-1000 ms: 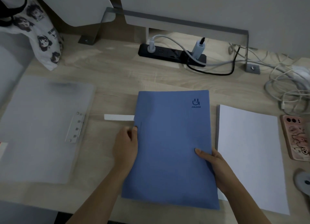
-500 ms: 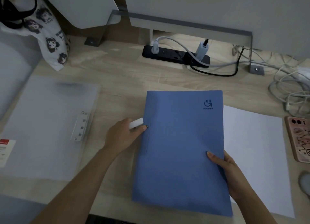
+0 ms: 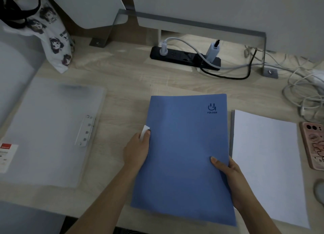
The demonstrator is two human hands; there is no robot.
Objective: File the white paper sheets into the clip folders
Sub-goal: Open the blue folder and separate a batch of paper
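The left hand (image 3: 137, 150) lies at the left edge of the blue folder (image 3: 184, 156), its fingers curled round a small white strip (image 3: 144, 131) whose end sticks up past the fingertips, right against the folder's edge. The right hand (image 3: 231, 179) grips the folder's right edge low down: the thumb lies flat on the cover and the other fingers are tucked under it, out of sight. The folder is closed, with a dark logo and the word FOLDER near its top right corner, and rests on the wooden worktop (image 3: 122, 83) in front of the person.

Just beside it on the right lies a stack of white paper (image 3: 266, 163), flat and apart from the folder by a thin gap. Further right a phone (image 3: 314, 146) in a pink case lies face down at the edge of the view. To the left, well apart from the blue folder, a clear folder (image 3: 45, 128) lies open with its metal clip (image 3: 85, 130) at its right side and a red-topped label (image 3: 7, 155) on its left part. At the back sit a black power strip (image 3: 182, 57) with plugs in it, a tangle of cables (image 3: 305, 95) and a printed cloth bag (image 3: 56, 44).
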